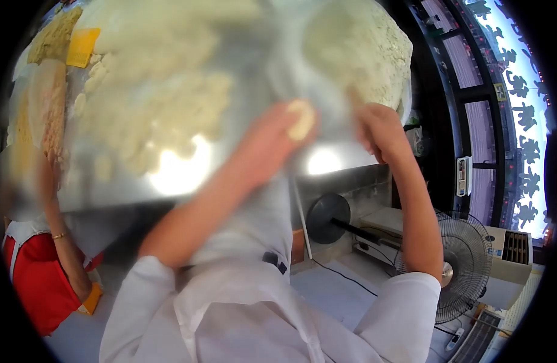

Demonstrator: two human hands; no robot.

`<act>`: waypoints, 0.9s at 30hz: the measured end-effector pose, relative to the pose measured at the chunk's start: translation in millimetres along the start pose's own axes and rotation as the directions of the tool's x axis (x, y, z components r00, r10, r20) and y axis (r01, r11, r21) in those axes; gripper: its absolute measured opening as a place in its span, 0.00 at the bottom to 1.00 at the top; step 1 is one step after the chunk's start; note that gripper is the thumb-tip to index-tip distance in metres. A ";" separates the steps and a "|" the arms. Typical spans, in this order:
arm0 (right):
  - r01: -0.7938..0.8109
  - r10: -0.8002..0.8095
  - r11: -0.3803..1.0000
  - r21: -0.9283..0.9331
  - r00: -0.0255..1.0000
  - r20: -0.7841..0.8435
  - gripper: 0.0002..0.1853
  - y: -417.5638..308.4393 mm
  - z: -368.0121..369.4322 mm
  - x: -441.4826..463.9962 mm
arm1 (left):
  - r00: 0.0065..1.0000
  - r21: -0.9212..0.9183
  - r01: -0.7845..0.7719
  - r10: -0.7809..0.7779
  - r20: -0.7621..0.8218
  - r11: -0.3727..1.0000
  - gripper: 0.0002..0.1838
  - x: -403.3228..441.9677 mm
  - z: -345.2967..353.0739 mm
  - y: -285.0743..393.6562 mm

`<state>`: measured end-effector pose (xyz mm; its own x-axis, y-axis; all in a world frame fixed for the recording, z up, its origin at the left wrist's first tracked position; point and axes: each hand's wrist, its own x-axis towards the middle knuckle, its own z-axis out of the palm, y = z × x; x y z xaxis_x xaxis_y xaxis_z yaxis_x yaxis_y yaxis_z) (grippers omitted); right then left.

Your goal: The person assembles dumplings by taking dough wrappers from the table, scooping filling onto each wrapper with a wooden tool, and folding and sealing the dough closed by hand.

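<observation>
In the head view, my left hand (284,133) is closed around a pale, round piece of dough (301,120), near the front edge of the metal table (115,190). To its right, my right hand (378,130) has its fingers curled; a blurred brownish thing, too smeared to name, shows at its fingertips. Beyond my right hand lies a broad pale mass (363,48), perhaps dough or flour. Many blurred pale pieces (175,115) cover the table to the left of my left hand.
At the left, a co-worker in a red garment (39,278) reaches to the table. A yellow scraper (83,47) lies at the back left. A standing fan (463,266) is at the lower right, with a cable on the floor. Dark-framed windows (481,115) line the right.
</observation>
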<state>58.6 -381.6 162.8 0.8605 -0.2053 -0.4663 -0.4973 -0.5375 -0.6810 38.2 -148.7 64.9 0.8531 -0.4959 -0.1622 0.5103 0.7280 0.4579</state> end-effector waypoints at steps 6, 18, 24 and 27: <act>-0.017 0.010 0.968 -0.250 0.999 -0.032 0.15 -15.9 -15.4 -18.3 | 0.887 0.787 -0.386 0.429 0.173 0.481 0.22 63.5 28.9 14.7; -0.082 0.082 0.997 -0.006 0.994 0.071 0.14 -12.7 -6.4 -23.3 | 0.837 0.941 -0.213 0.447 0.314 -0.264 0.15 95.2 69.9 -28.1; 0.097 -0.108 0.980 0.173 0.993 0.056 0.13 29.1 15.7 0.2 | 0.840 0.958 -0.209 0.465 0.279 -0.198 0.20 88.0 77.1 -27.7; 0.300 -0.301 0.953 -0.024 0.951 -0.074 0.13 37.9 30.3 -7.6 | 0.883 0.986 -0.163 0.451 0.128 0.040 0.23 91.0 69.2 -12.9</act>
<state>29.9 -375.6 123.4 0.9761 -0.0936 -0.1963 -0.2129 -0.5937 -0.7760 101.6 -236.0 104.8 0.9698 -0.1702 0.1750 -0.2261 -0.3564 0.9066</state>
